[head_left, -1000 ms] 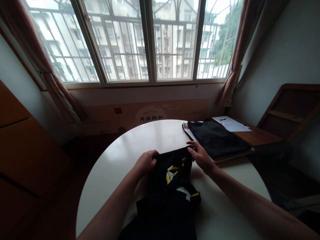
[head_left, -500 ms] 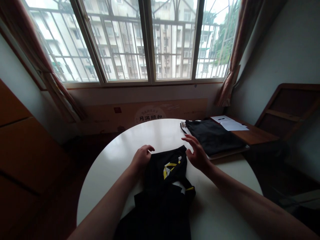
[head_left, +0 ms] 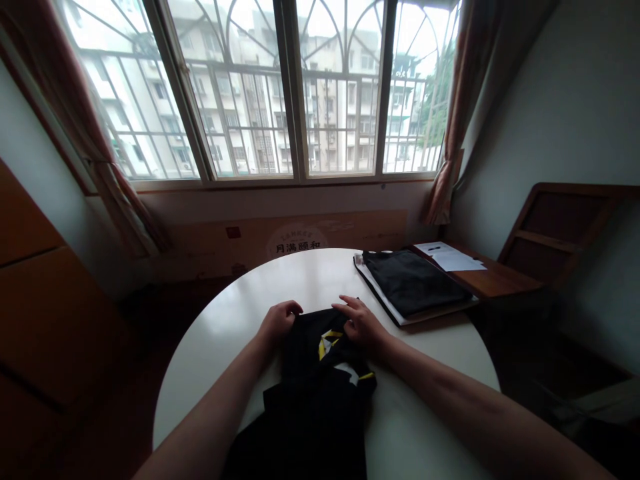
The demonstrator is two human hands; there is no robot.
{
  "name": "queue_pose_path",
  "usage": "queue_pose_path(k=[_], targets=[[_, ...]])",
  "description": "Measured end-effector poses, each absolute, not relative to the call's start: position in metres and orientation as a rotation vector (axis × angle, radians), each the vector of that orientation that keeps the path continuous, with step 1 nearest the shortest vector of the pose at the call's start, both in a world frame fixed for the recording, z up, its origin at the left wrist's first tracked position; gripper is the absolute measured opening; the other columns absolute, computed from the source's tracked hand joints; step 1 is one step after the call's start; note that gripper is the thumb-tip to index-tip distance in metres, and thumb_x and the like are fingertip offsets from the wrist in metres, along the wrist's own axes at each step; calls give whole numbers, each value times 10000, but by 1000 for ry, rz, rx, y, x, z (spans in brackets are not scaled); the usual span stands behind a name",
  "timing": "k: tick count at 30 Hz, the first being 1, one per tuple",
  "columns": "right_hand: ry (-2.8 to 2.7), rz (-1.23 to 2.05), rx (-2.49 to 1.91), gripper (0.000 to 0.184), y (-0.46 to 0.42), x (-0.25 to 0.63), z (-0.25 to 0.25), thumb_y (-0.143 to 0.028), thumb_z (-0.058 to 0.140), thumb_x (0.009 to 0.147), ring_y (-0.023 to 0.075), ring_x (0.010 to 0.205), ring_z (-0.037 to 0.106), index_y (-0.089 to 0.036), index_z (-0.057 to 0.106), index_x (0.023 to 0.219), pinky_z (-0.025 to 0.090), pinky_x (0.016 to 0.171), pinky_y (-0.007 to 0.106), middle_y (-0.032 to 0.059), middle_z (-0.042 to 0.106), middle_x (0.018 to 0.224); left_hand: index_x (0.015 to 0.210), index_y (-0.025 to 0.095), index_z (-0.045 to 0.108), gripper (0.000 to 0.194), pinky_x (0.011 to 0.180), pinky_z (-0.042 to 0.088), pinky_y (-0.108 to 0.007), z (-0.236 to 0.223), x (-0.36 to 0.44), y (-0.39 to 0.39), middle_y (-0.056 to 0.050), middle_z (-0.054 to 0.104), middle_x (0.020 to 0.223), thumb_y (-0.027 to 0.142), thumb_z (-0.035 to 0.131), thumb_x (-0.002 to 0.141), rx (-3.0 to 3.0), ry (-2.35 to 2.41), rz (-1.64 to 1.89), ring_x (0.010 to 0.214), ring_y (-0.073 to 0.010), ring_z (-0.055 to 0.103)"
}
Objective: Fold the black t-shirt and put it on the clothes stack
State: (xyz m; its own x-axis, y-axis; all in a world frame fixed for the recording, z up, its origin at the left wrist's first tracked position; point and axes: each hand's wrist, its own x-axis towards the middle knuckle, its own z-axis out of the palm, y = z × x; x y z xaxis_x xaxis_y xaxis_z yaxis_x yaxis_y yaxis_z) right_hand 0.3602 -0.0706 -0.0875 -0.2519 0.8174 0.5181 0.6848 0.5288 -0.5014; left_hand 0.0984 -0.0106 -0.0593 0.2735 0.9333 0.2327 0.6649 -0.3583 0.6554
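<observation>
A black garment [head_left: 315, 393] with yellow and white markings lies on a round white table [head_left: 240, 327], stretching from the near edge toward the middle. My left hand [head_left: 278, 321] rests at the garment's far left corner, fingers curled onto the cloth's edge. My right hand [head_left: 361, 321] lies on the garment's far right part, fingers stretched flat and pressing the fabric down.
A folded dark garment [head_left: 413, 288] sits on a flat board at the table's right. Papers with a pen [head_left: 450, 256] lie on a wooden side surface beyond. A barred window [head_left: 280, 87] and curtains face me. A wooden cabinet [head_left: 50, 320] stands left.
Both hands held the garment's top edge up, then let it down. The right hand came in from the air and now lies flat on the cloth. The view tilted down a little.
</observation>
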Motion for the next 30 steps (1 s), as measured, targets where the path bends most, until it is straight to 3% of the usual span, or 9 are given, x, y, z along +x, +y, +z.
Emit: queue_pose_path(k=[4,13,23,26,30], targets=[[-1996,214,-1308,649,-68,358,-89,-14,575,746,344,1440,435,-155,653,1374,369,1199,500,187,479,1546,851,191,753,304,719,524,-267,-57,99,-11,-36,758,832,101,478,761,2140,1424,835,767,-176,696],[-1998,240,-1317,615,-66,358,-90,-31,580,763,342,1423,462,-160,667,1357,377,1194,501,186,505,1527,865,193,759,286,746,543,-278,-56,99,-10,-53,774,885,110,503,770,2124,1440,794,820,-194,716],[-1892,181,-1209,626,-61,369,-97,-4,504,755,267,1357,537,-202,680,1322,424,1170,460,131,594,1436,940,190,772,332,777,508,-288,-40,84,-9,-74,770,947,100,500,772,2389,1440,629,853,-215,703],[-1813,112,-1181,598,-58,377,-98,-7,487,760,259,1264,599,-192,690,1292,458,1134,459,128,665,1317,1020,187,762,310,757,487,-300,-32,80,-10,-98,774,958,212,488,878,2402,1561,585,855,-235,698],[-1749,94,-1166,530,-58,384,-95,-60,496,814,264,1193,628,-207,683,1287,497,1079,473,114,699,1233,810,185,744,411,656,442,-302,-25,82,-16,-113,762,842,514,520,911,2322,1696,372,778,-260,678]])
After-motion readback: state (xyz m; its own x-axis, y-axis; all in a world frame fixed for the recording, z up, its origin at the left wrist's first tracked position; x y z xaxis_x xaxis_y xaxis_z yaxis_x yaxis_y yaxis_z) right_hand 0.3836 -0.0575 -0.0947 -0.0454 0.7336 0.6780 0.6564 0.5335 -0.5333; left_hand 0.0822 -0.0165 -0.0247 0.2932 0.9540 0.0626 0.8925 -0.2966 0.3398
